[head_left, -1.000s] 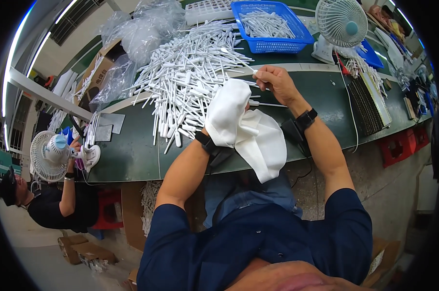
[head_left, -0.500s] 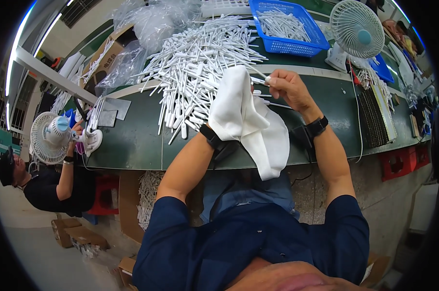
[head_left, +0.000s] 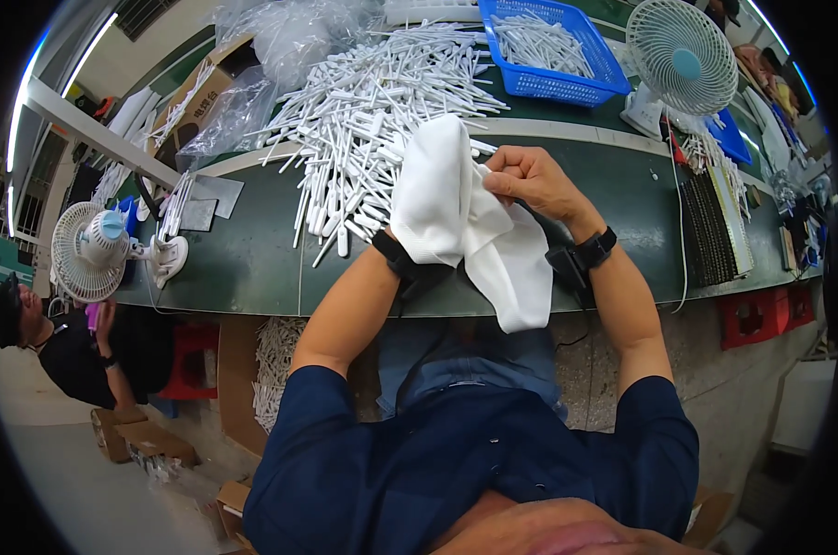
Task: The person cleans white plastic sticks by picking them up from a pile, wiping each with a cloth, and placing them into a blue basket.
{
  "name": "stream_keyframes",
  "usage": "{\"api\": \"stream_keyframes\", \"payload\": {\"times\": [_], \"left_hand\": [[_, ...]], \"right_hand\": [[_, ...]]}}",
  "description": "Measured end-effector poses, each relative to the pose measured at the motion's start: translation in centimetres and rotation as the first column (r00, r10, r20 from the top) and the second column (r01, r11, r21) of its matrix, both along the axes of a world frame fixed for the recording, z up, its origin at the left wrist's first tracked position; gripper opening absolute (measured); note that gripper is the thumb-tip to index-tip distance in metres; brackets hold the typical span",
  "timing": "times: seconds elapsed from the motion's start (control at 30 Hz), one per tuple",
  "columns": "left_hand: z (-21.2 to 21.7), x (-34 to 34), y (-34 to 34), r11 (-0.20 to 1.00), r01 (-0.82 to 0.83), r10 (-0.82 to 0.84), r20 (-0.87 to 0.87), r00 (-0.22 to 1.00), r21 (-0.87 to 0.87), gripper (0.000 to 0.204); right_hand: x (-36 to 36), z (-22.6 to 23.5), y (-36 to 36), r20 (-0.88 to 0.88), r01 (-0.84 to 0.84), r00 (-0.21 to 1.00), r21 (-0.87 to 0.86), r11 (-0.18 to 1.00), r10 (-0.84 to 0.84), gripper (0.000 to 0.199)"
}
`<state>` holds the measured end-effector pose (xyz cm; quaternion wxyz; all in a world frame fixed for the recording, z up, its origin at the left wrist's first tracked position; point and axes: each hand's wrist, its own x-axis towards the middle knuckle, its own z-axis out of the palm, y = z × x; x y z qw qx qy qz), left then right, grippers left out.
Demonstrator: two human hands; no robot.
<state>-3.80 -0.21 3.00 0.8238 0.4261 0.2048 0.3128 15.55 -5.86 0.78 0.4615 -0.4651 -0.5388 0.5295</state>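
Your right hand (head_left: pixel 541 187) pinches a draped white fabric cloth (head_left: pixel 433 194) over the dark green counter (head_left: pixel 645 227), near side; left hand cloth-covered, grip cannot be told. Likely wiping; next needs steady pinch.

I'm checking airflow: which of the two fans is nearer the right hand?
The fan at upper right, beside the blue basket; the other fan stands at far left, near the co-worker.

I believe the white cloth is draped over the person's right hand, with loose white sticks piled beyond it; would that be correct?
Not quite: the head view shows the white cloth draped over the left hand, not the right hand; loose white sticks are indeed piled beyond it.
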Motion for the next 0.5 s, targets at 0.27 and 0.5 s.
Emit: {"api": "stream_keyframes", "payload": {"times": [0.27, 0.5], "left_hand": [[-2.3, 1.6, -0.2, 0.951, -0.034, 0.032, 0.01, 0.999, 0.306, 0.024], [-2.0, 0.9, 1.0, 0.455, 0.33, -0.111, -0.315, 0.942, 0.827, 0.015]], "right_hand": [[1.0, 2.6, -0.6, 0.434, 0.013, 0.9, -0.09, 0.996, 0.027, 0.021], [0.2, 1.7, -0.5, 0.276, 0.164, 0.933, 0.246, 0.955, -0.231, 0.033]]}}
